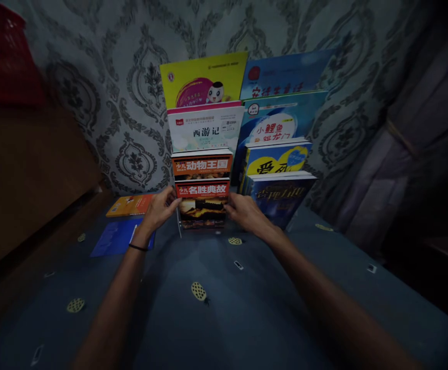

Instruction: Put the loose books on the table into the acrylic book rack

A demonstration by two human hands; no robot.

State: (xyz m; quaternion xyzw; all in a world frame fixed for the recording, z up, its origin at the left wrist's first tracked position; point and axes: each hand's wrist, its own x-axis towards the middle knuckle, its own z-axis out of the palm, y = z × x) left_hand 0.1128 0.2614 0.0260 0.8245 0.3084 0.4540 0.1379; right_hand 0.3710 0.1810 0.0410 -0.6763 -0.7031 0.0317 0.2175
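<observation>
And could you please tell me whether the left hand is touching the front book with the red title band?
Touching. In the head view, the left hand has its thumb against the left edge of the front book.

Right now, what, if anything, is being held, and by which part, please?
The front red-topped book, by its side edges, between the left hand and right hand.
</observation>
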